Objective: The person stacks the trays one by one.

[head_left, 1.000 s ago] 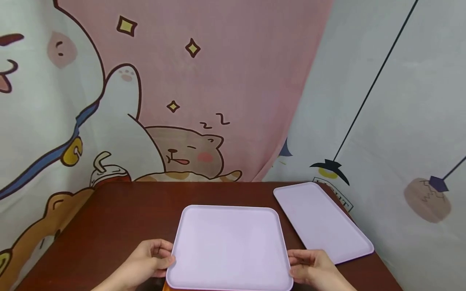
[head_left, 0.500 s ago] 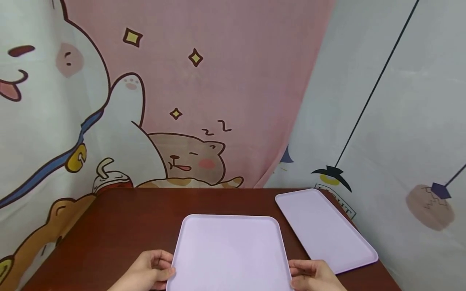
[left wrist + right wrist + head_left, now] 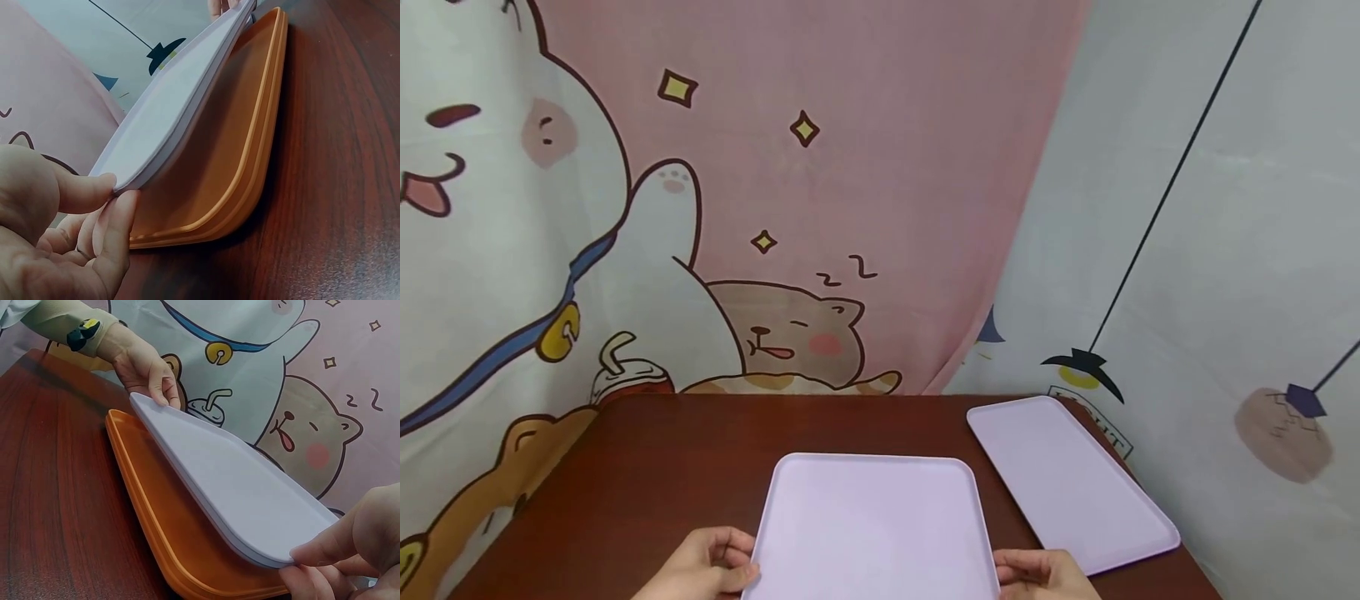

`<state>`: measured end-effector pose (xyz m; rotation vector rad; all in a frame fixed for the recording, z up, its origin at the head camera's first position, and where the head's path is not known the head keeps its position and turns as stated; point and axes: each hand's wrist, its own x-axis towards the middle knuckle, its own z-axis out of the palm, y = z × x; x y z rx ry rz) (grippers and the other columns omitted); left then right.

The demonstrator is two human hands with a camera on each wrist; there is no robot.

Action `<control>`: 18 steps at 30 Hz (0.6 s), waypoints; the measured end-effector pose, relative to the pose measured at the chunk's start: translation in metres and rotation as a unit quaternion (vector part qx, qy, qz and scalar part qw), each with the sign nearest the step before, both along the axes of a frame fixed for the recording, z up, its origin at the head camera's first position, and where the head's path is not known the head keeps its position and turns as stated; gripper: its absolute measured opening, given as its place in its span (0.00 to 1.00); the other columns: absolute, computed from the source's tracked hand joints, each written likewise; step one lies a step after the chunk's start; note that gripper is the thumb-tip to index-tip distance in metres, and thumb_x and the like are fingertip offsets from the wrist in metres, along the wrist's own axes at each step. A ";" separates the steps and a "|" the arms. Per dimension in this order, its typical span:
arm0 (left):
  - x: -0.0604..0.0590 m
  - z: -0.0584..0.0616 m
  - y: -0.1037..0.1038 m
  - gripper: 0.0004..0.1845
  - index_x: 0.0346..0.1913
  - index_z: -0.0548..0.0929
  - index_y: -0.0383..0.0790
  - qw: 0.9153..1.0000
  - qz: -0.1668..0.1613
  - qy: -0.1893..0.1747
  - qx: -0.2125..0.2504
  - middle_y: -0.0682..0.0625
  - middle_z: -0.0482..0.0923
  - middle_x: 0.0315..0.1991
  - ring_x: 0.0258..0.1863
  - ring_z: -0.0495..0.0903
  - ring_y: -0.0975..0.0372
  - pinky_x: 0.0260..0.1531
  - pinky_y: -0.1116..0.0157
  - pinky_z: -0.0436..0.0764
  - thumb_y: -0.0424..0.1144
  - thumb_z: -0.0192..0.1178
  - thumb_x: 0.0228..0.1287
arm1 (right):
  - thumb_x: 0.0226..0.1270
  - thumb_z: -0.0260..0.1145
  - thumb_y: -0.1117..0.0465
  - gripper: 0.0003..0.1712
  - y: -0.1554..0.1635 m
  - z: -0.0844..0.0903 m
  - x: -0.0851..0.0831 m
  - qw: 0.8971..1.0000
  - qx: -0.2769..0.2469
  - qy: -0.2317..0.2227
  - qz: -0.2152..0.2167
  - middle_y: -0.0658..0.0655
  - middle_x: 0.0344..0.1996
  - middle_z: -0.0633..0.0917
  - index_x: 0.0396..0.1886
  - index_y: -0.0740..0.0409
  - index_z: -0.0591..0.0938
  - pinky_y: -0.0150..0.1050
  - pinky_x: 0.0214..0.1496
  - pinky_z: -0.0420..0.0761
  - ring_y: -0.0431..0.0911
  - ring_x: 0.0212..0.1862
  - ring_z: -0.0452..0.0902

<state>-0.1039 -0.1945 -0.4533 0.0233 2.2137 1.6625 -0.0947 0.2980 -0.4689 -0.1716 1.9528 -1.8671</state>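
Note:
A lilac tray (image 3: 868, 525) lies in front of me, held at its near corners by both hands. My left hand (image 3: 119, 192) pinches its left edge between thumb and fingers. My right hand (image 3: 300, 561) pinches the right edge the same way. The lilac tray (image 3: 175, 106) is raised and tilted above an orange tray (image 3: 219, 162) that lies flat on the table. The right wrist view shows the orange tray (image 3: 169, 531) under the lifted lilac tray (image 3: 231, 481), with my left hand (image 3: 153, 375) at the far corner. In the head view the orange tray is hidden.
A second lilac tray (image 3: 1067, 479) lies at an angle at the right end of the dark wooden table (image 3: 662, 467). A cartoon-printed curtain (image 3: 775, 208) hangs close behind the table's far edge and right side.
The held lilac tray and both hands have sunk lower in the head view, nearer to me. Both hands keep the same hold.

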 end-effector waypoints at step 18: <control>0.006 -0.006 -0.003 0.13 0.48 0.82 0.26 1.000 -0.003 -0.004 0.008 0.48 0.80 0.35 0.36 0.79 0.57 0.37 0.60 0.85 0.30 0.72 0.67 | 0.61 0.71 0.72 0.30 -0.003 -0.008 0.004 1.000 -0.003 -0.005 0.001 0.67 0.44 0.89 0.59 0.88 0.75 0.36 0.44 0.87 0.48 0.44 0.86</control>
